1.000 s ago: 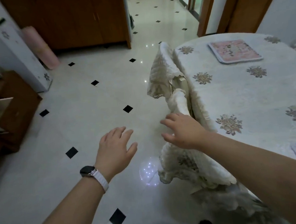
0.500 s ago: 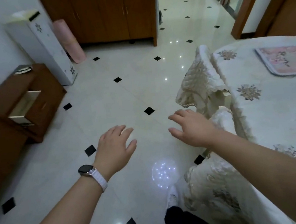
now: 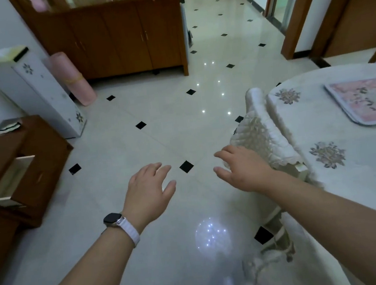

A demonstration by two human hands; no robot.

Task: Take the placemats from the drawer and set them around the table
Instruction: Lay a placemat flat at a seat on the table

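View's swung toward drawer (image 3: 12, 179) — L hand (image 3: 149, 192) & R hand (image 3: 241, 169) both spread, empty.

glossy tile floor (image 3: 157, 127), wood drawer (image 3: 12, 179)

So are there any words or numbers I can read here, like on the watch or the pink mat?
No text can be read anywhere in this picture.
The watch: its screen is dark, nothing shows.
The pink mat: only a blurry pattern; any words are too blurred to read.
The white cabinet: flower shapes only, no letters.
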